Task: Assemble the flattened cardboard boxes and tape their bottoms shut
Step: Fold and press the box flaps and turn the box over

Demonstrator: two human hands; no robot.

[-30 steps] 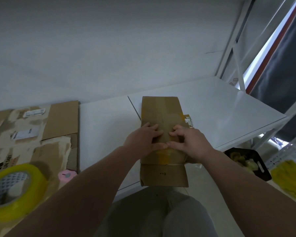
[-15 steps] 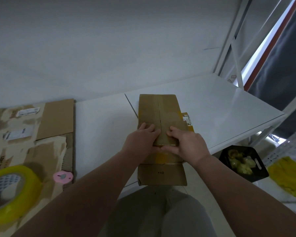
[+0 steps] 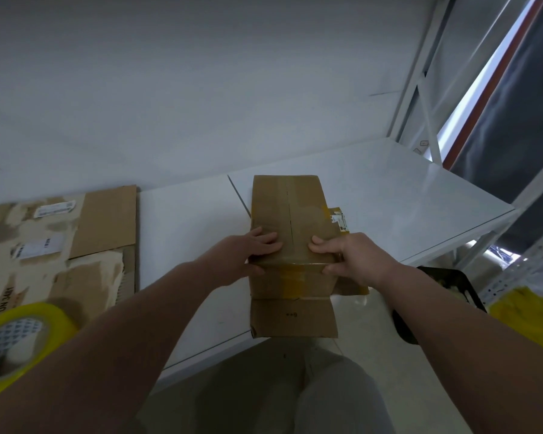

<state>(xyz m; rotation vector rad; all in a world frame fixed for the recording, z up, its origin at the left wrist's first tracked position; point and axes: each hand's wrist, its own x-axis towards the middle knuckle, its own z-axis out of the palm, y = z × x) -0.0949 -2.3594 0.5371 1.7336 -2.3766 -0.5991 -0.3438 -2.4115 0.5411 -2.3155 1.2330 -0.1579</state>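
A brown cardboard box (image 3: 290, 211) stands on the white table (image 3: 405, 195), its folded flaps facing up with a seam down the middle and yellowish tape over the near edge. My left hand (image 3: 251, 250) grips the box's near left corner, fingers on top and thumb on the front. My right hand (image 3: 348, 256) grips the near right corner the same way. A loose flap (image 3: 292, 317) hangs from the box toward me. A yellow tape roll (image 3: 19, 336) lies at the far left.
Flattened cardboard boxes (image 3: 57, 242) with labels lie on the table's left part. A black tray (image 3: 445, 292) and something yellow (image 3: 530, 314) sit low on the right. A white shelf frame (image 3: 420, 89) rises at the back right.
My hands were together at the middle of the box's top. They have slid apart to the near left and right corners and now grip the edge.
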